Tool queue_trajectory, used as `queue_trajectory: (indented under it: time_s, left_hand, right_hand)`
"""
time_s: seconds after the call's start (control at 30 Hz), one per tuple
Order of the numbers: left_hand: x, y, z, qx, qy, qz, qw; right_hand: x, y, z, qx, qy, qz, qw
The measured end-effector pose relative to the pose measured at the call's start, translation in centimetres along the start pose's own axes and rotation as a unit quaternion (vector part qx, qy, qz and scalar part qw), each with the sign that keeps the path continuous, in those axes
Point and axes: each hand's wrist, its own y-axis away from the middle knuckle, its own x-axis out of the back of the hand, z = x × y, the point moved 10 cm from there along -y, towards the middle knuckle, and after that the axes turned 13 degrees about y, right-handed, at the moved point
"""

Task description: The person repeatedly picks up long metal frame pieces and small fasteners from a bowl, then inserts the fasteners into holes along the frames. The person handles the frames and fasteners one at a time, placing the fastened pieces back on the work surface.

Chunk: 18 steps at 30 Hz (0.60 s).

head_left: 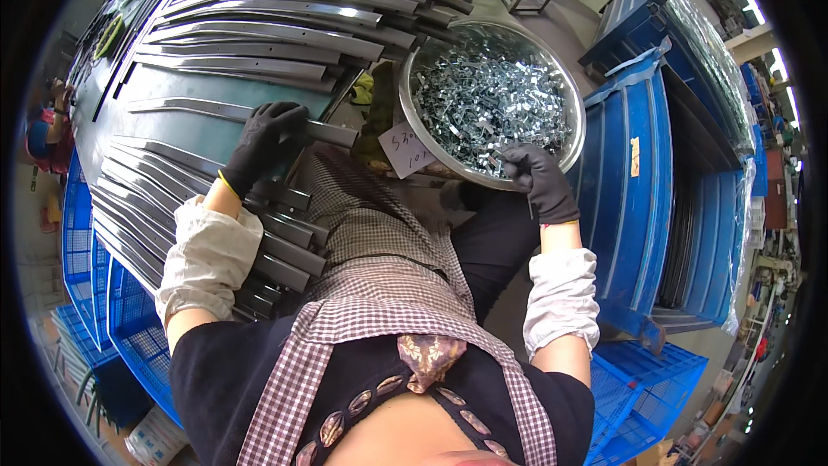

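Left hand point(267, 131), black-gloved: closed over one dark metal bar point(203, 106), close to the bar's right end. Right hand point(545, 183), likewise gloved: fingers curled together over the near rim of a round metal bowl point(576, 112); whether a piece is pinched there, cannot tell.

Position of the bar: on the pale green table point(220, 91), lying between an upper row of bars point(259, 33) and a lower row of bars point(142, 181), its right end jutting toward the person.

Bowl contents: small shiny metal pieces point(492, 91), heaped loose. Handwritten card point(402, 150): beside the bowl, on its left.

Step in hand, as judged: bar steadied by the left, small pieces worked at by the right. Next move, as judged, calls for a sure pinch on one piece, clear of its tangled neighbours, with the bar's end kept free and steady
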Motion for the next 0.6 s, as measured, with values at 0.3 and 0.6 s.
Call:
queue_trajectory:
  time_s: [0.3, 0.6]
  left_hand:
    - [-7.6, 0.2, 12.9, 0.094, 0.374, -0.202, 0.900]
    - [-4.2, 1.6, 12.3, -0.058, 0.172, -0.141, 0.973]
  right_hand:
    - [-16.2, 4.8, -3.9, 0.261, 0.131, -0.040, 0.956]
    - [-23.0, 2.9, -0.2, 0.095, 0.000, -0.153, 0.984]
